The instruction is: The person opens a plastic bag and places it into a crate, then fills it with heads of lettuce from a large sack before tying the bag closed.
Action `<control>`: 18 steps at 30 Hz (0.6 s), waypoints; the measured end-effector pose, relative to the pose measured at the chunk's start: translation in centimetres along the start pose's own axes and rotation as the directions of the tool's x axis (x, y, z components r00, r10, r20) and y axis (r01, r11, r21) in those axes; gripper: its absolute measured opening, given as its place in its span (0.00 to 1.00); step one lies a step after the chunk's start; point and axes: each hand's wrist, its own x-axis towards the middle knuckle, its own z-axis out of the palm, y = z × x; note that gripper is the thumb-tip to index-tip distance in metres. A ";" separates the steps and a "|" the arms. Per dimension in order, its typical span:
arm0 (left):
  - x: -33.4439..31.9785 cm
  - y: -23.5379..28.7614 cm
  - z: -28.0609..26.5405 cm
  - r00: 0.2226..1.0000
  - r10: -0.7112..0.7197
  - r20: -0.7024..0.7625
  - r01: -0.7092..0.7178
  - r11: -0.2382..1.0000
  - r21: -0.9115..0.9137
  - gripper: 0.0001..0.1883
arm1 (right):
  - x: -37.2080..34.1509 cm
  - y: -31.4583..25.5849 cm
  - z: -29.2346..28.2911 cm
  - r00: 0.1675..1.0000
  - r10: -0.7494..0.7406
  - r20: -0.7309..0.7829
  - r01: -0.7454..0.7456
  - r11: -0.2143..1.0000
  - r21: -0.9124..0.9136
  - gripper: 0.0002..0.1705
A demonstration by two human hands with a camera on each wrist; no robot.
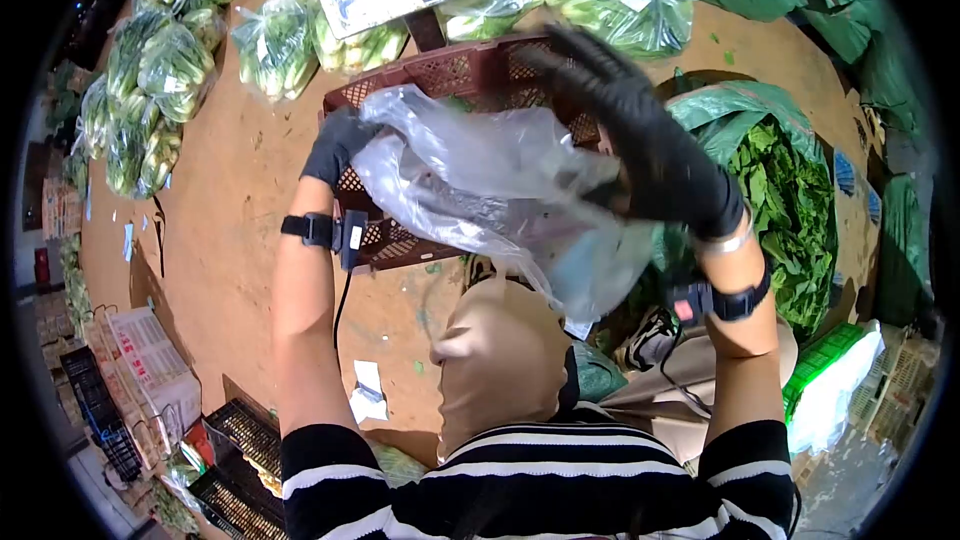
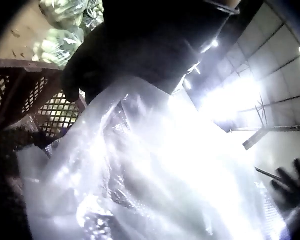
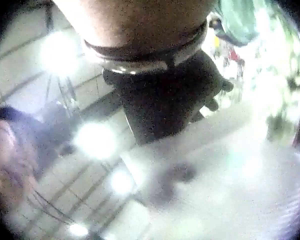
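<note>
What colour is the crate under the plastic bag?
The crate is dark reddish brown, clearest in the head view.

Blk-gloved hands [image 1: 655, 135], whitish-clear bag [image 1: 450, 175], dk maroon crate [image 1: 455, 72], blk shirt [image 1: 560, 465] w/ wht stripes.

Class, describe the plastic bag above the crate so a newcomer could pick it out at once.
Start from the dark red lattice crate on the brown floor. Spread above it is a crumpled, see-through plastic bag, its edge gripped by the black-gloved left hand. Unlike the packed bags of green vegetables beyond the crate, it is slack and whitish, not bulging.
</note>
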 end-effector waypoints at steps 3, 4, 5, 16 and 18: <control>1.4 -1.4 0.8 0.990 -0.117 0.084 0.113 0.993 0.046 0.28 | 2.1 1.0 2.1 0.989 -0.133 -0.059 0.145 0.932 0.331 0.26; 1.8 -2.9 2.3 0.985 -0.144 0.098 0.138 0.988 0.063 0.29 | 1.6 2.7 3.6 0.977 0.214 -0.008 -0.162 0.763 0.626 0.19; 1.9 -3.6 2.9 0.965 -0.230 0.125 0.218 0.971 0.100 0.30 | 1.6 6.9 4.5 0.983 0.109 -0.145 -0.027 0.878 0.478 0.18; 0.0 -2.8 5.2 0.999 -0.038 0.019 0.037 0.997 0.068 0.24 | -0.3 7.0 2.4 0.942 0.332 -0.042 -0.236 0.749 0.619 0.25; 0.1 -2.4 6.0 0.983 0.035 -0.178 -0.017 0.995 0.102 0.23 | 2.4 4.8 8.1 0.964 0.092 0.251 -0.223 0.794 0.566 0.14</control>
